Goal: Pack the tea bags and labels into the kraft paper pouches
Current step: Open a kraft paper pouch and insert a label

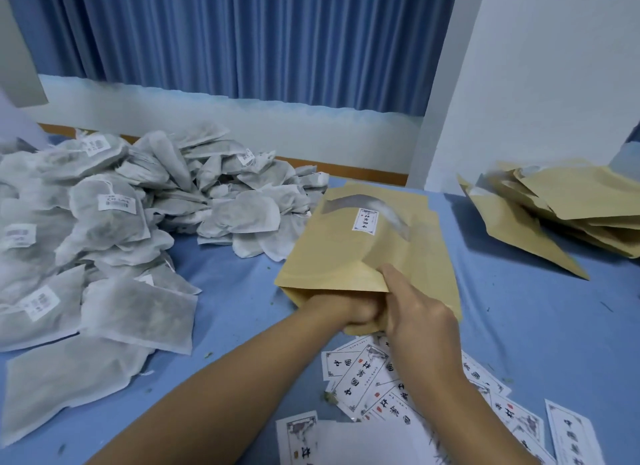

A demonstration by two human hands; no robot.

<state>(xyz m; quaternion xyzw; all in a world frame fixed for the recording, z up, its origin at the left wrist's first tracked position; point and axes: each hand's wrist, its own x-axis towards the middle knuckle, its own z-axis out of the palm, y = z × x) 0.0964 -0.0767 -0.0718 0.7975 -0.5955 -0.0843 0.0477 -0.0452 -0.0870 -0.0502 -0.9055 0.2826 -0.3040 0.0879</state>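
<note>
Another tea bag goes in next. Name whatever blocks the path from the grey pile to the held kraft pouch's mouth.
The left hand sits in the mouth of the brown kraft paper pouch, which the right hand grips; otherwise only blue cloth lies between.

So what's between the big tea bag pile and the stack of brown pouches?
A kraft pouch gripped by the right hand; the head view shows it.

Blue curtain at back; white wall rt; wood trim below; blue tablecloth.
</note>
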